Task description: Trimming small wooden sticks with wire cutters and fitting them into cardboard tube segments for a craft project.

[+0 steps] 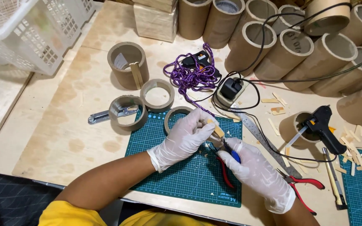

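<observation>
Over the green cutting mat [177, 175] your left hand [185, 138] pinches a small wooden stick [218, 131] between its fingertips, while your right hand [254, 171] is closed around red-handled cutters [225, 161] whose nose meets the stick's lower end. A cut this near your gloved fingers could nip them, or fling a chip. Just beyond lie a cardboard ring [176, 114], a purple cord [191, 75] and a steel ruler [265, 142].
</observation>
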